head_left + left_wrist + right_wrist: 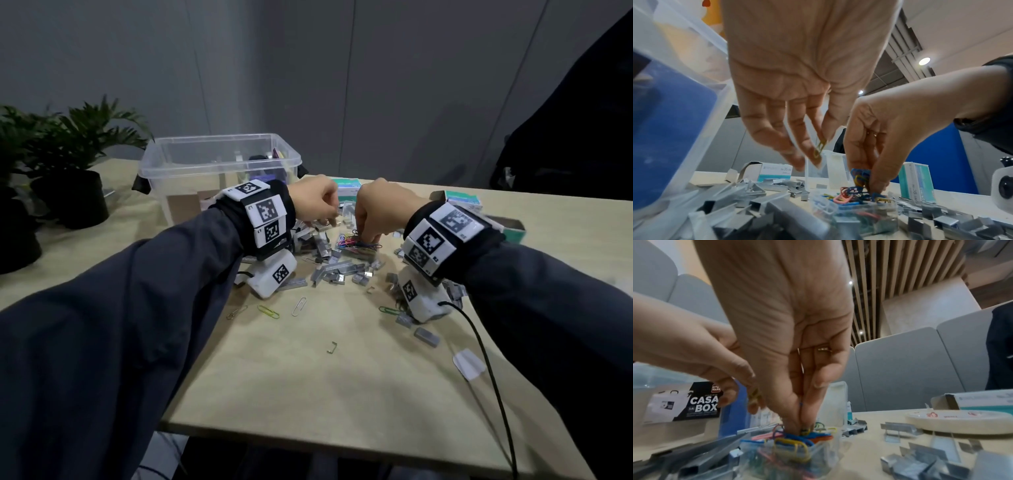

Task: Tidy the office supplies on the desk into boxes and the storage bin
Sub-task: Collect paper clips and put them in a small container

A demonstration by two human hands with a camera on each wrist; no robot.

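Observation:
Coloured paper clips (pixel 356 241) heap up in a small clear box (pixel 859 209) mid-desk, ringed by loose grey staple strips (pixel 337 270). My right hand (pixel 368 238) reaches down into the heap and pinches a bunch of clips (pixel 859 176); its fingertips (pixel 795 426) are buried among them. My left hand (pixel 330 219) hovers just left of it, pinching a single yellow paper clip (pixel 819 148) between thumb and fingers. The clear storage bin (pixel 219 161) stands behind my left wrist.
Staple cartons (pixel 349 190) (pixel 462 200) and an open carton (pixel 507 228) sit at the back right. A tape roll (pixel 962 420) lies to the right. Loose clips (pixel 268 311) and a paper scrap (pixel 468 363) lie nearer me. Potted plants (pixel 68 144) stand left.

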